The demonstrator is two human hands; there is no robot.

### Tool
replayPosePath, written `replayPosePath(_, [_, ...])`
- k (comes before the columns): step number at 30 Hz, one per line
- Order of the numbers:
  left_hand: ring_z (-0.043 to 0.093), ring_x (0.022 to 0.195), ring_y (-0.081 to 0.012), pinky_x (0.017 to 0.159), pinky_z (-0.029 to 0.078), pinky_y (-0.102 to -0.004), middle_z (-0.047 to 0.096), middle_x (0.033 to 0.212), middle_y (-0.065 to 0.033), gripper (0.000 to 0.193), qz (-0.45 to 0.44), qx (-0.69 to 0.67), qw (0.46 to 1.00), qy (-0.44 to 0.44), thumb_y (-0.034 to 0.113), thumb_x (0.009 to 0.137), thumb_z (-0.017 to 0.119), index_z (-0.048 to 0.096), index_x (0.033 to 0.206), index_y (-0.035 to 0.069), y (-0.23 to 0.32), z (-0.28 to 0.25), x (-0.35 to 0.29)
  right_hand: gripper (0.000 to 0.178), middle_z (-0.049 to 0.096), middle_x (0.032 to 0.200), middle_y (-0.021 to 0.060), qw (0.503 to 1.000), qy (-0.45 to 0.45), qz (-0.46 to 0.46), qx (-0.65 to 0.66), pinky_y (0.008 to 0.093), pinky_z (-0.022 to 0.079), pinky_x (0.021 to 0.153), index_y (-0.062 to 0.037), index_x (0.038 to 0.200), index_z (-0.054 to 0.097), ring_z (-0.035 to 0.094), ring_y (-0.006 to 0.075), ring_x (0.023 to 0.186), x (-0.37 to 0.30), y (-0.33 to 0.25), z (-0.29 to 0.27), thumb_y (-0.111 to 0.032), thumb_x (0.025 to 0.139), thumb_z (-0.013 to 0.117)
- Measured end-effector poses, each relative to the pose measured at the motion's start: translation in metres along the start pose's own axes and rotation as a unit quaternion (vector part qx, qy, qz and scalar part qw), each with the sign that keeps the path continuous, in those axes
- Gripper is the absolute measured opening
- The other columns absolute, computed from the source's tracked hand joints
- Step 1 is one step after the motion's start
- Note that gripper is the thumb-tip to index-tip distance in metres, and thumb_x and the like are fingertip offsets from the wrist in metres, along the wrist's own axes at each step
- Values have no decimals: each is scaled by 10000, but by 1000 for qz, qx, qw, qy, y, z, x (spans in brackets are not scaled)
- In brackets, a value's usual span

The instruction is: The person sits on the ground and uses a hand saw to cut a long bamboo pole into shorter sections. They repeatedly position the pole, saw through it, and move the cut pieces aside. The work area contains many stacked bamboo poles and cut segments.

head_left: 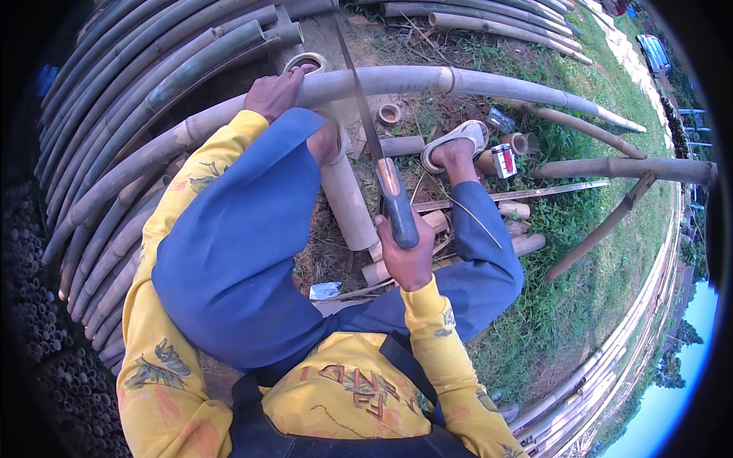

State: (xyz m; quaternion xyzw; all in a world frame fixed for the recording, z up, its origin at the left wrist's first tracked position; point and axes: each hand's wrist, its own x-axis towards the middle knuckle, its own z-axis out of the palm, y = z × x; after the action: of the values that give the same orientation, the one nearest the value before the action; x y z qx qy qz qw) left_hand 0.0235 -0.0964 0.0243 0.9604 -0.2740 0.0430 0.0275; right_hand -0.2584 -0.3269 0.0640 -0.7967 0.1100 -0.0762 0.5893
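Bamboo pole (pixel 405 79) runs crosswise in front of you above the dirt ground (pixel 450 49), from the pole stack (pixel 164 84) at the ground's left side out over the grass (pixel 595 221) on the right. Your left hand (pixel 273 93) has its fingers curled down over the pole; the underside of that grip is hidden. Your saw (pixel 371 133) crosses the pole just right of that hand; I can't tell whether its teeth bite. Your right hand (pixel 407 256) has its fingers wrapped firmly round the saw's dark handle. Nearer you, 1 thick bamboo length (pixel 349 198) lies by your left foot. Beyond the blade's right side are 1 bamboo ring (pixel 389 114), 1 short bamboo piece (pixel 401 146) and your white sandal (pixel 478 136), with 1 red-and-white box (pixel 504 161) just beside it.
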Motion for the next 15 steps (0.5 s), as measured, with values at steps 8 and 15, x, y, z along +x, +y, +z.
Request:
replayPosePath(8, [738, 912, -390, 791, 591, -475, 734, 1004, -236, 407, 14, -14, 1000, -5, 192, 936, 558, 495, 1295, 11, 11, 21, 11, 106, 608, 718, 90, 999, 6, -12, -34, 304, 483, 608, 13, 986, 662, 582, 120, 626, -31, -2, -22, -3, 888, 700])
replayPosePath(15, [730, 931, -394, 801, 589, -493, 729, 1045, -222, 416, 31, -36, 999, -19, 188, 947, 546, 496, 1343, 72, 25, 14, 20, 177, 588, 672, 119, 1000, 4, 2, -12, 336, 459, 602, 11, 866, 609, 514, 149, 601, 64, 18, 4, -114, 906, 727])
